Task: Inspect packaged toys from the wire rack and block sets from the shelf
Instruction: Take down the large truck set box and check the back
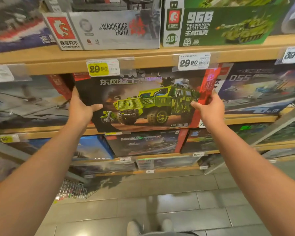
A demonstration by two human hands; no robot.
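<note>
A large block-set box (pixel 143 103) with a green armoured truck pictured on a dark front stands upright at the second shelf level, tilted slightly. My left hand (pixel 80 109) grips its left edge, thumb across the front. My right hand (pixel 209 109) grips its right red edge, thumb on the front. The fingers of both hands are hidden behind the box.
Wooden shelves (pixel 143 55) carry more block sets: a grey "Wandering Earth" box (pixel 116 29) and a green "968" tank box (pixel 216 26) above, a ship box (pixel 262 89) to the right, others below. Price tags (pixel 99 68) hang on the shelf edge. A wire rack (pixel 71 189) stands at lower left on tiled floor.
</note>
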